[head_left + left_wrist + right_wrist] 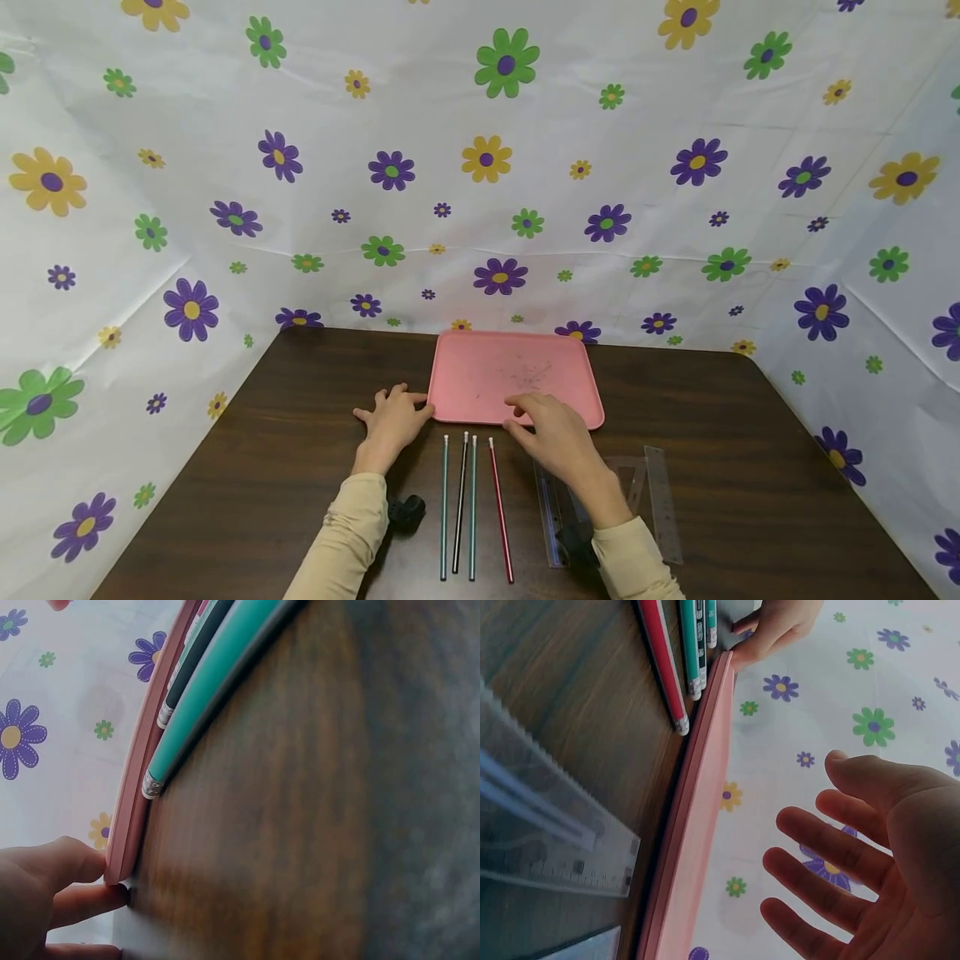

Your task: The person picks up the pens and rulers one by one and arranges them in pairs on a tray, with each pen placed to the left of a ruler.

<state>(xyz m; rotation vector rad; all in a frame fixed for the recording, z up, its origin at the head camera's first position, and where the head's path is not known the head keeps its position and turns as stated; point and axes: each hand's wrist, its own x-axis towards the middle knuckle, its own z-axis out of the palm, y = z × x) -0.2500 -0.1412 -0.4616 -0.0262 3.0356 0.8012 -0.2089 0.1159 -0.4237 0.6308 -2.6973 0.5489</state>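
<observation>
A shallow pink tray (480,379) lies flat on the dark wooden table. At its near left corner, my left hand (393,419) pinches the rim between thumb and index finger, as the left wrist view also shows; the other fingers spread out to the left. Over the tray's near edge hovers my right hand (558,442), fingers loosely bent and apart from the tray in the right wrist view. Between the forearms are two teal pencils (444,508), a black pencil (460,508) and a red pencil (501,512), eraser ends toward the tray.
Clear plastic rulers (663,504) lie around the right forearm, which partly hides them, along with a clear piece (626,479) whose shape is hard to tell. A black wrist device (407,514) is beside the left sleeve. Flower-patterned sheeting (450,208) stands behind the table.
</observation>
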